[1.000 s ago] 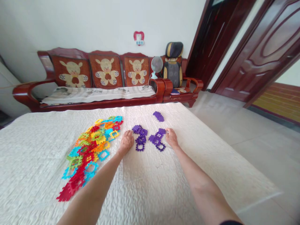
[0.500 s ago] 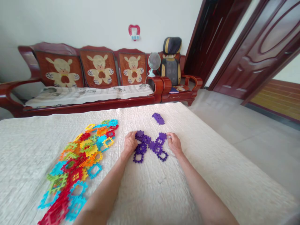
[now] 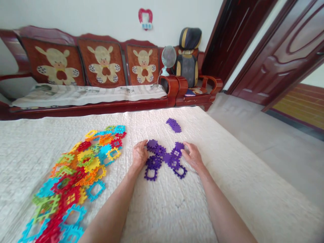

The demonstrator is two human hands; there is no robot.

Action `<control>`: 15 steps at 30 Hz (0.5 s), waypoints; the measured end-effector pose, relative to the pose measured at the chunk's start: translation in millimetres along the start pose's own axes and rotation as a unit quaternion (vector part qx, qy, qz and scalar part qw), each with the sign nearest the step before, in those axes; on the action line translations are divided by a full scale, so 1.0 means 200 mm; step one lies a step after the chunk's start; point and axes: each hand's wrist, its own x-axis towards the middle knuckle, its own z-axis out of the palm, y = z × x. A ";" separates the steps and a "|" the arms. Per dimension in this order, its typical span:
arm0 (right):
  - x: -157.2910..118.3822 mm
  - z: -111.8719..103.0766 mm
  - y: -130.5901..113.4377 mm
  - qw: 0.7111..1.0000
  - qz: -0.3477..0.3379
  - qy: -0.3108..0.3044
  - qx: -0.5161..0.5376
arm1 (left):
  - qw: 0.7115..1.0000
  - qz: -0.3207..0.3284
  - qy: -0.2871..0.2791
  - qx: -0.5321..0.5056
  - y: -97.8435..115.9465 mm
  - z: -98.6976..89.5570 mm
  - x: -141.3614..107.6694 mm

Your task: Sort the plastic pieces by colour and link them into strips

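Note:
Purple gear-edged plastic building tiles (image 3: 167, 157), some with window cut-outs, lie on the white quilted cover in a rough X between my hands. My left hand (image 3: 140, 154) rests at their left side, half curled, with forefinger and thumb apart at the edge of the upper left tiles. At the upper right tile with a window (image 3: 176, 152) is my right hand (image 3: 193, 155), its forefinger and thumb spread against or right beside the edge. Farther back sits a small overlapping row of purple tiles (image 3: 173, 125), apart from both hands.
A long pile of red, yellow, orange, green and blue tiles (image 3: 86, 165) spreads along the left. Beyond the covered surface (image 3: 227, 175) stand a wooden sofa (image 3: 141, 101) with bear cushions, a small fan (image 3: 168, 57) and an armchair (image 3: 215, 82).
The view has shifted, with the sofa higher and the coloured pile farther left. My right thumb has opened away from the forefinger near the purple tiles. The tiles keep their X layout.

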 end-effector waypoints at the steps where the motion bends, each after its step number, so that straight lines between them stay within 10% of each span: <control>1: 0.00 0.00 0.00 1.000 -0.007 -0.002 0.002 | 1.000 0.002 0.000 -0.003 0.00 0.00 0.00; 15: -0.01 0.00 0.00 1.000 -0.002 0.017 0.016 | 0.996 -0.056 0.049 -0.042 -0.01 -0.02 -0.04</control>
